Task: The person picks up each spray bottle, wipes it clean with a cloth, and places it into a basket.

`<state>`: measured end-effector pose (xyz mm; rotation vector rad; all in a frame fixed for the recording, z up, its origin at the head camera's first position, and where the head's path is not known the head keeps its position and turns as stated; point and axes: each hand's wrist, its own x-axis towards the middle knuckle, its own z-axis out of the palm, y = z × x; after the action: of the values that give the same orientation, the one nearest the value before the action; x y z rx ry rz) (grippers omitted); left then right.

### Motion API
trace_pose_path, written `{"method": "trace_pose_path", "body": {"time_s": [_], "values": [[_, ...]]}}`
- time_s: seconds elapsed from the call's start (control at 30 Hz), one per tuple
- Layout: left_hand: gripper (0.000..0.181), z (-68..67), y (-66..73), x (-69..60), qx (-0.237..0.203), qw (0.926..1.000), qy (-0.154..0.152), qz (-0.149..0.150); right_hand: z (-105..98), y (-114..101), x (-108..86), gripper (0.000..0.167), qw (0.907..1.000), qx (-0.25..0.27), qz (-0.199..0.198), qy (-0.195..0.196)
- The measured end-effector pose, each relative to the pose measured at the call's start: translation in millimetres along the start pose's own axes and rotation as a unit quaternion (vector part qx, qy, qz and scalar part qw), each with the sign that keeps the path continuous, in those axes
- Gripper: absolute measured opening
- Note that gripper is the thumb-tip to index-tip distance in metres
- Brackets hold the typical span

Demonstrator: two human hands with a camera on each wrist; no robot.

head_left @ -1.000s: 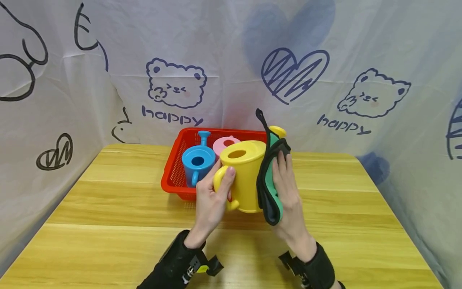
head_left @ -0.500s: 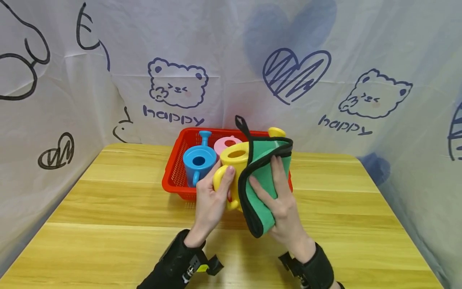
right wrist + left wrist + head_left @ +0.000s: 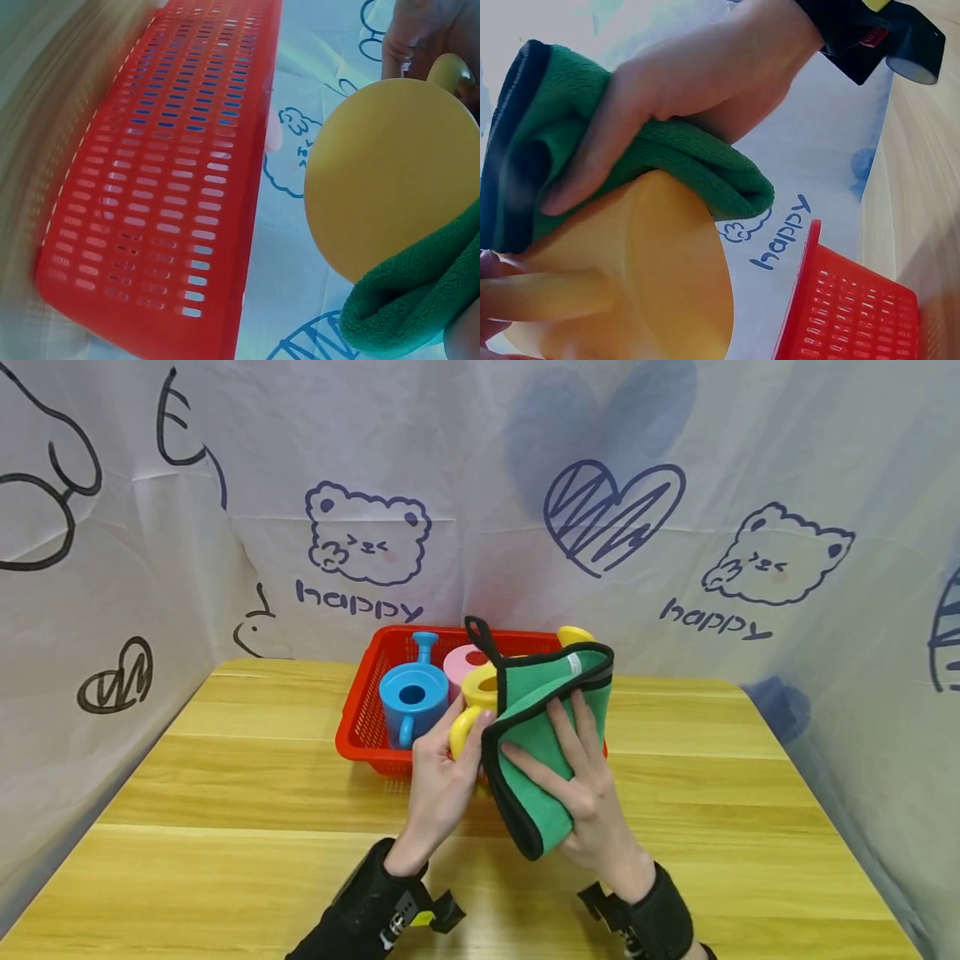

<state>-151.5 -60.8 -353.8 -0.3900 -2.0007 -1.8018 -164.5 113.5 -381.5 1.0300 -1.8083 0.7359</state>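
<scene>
My left hand (image 3: 442, 785) grips the handle of a yellow toy watering can (image 3: 478, 687), raised in front of the basket. Straight, spread fingers of my right hand (image 3: 588, 802) press a green cloth (image 3: 536, 760) with black edging against the can's right side. The cloth hides most of the can's body in the head view; a yellow flared spout end (image 3: 575, 635) shows behind it. In the right wrist view, the can's round base (image 3: 390, 180) faces the camera, and a cloth fold (image 3: 405, 307) lies against it. My right thumb is hidden in the head view.
A red perforated basket (image 3: 358, 745) stands behind the hands on the wooden table (image 3: 225, 793). Inside are a blue watering can (image 3: 427, 681) and a pink one (image 3: 459, 664). A white curtain (image 3: 480, 485) with drawings hangs beyond the table.
My right hand has swung the cloth leftward from the can's side to over its front, fingers spreading. The can has turned slightly, and my left hand still holds its handle.
</scene>
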Motion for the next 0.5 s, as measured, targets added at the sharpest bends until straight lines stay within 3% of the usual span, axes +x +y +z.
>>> {"method": "trace_pose_path", "body": {"time_s": [0.27,0.5], "values": [[0.045,4.3,-0.6,-2.5,0.028,0.9992,-0.016,0.023,-2.8,1.5,2.5,0.047,0.996,0.073,0.045,0.027],[0.044,3.8,-1.0,-2.8,0.009,0.9994,-0.003,0.032,-1.6,-0.9,2.6,0.043,0.9999,-0.012,0.0,0.01]]}}
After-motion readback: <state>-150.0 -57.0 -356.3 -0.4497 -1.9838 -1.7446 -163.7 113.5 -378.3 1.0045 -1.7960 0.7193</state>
